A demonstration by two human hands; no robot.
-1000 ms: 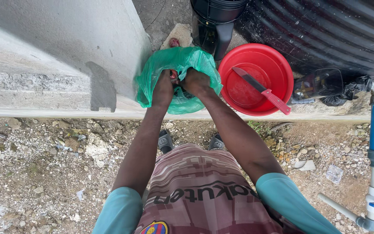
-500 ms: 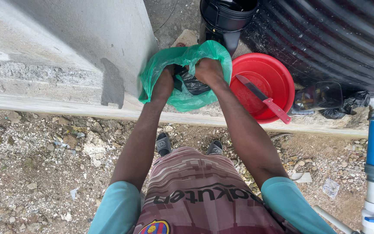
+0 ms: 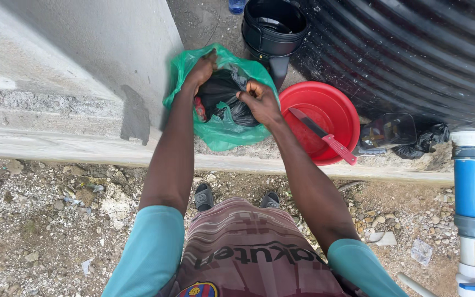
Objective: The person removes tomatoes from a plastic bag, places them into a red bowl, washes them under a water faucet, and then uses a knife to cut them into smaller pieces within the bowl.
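A concrete wall (image 3: 72,60) rises at the left, and along its foot runs a concrete ledge (image 3: 56,144) that carries everything here. Near the middle of the ledge sits a green plastic bag (image 3: 224,132), its mouth pulled wide. The left hand (image 3: 200,70) is closed over the bag's far rim, fingers curled around the green film. Inside lies a black plastic bag (image 3: 221,93), with something small and red showing at its left side. The right hand (image 3: 259,102) pinches the black bag's crumpled top, thumb and fingers shut on it. Behind the bags stands a black bucket (image 3: 273,27). Just right of the green bag rests a red basin (image 3: 325,113), and 1 knife with a red handle (image 3: 325,135) lies across it. Farther right, a dark ribbed tank (image 3: 408,49) looms, and a blue pipe (image 3: 465,187) stands upright at the far right.
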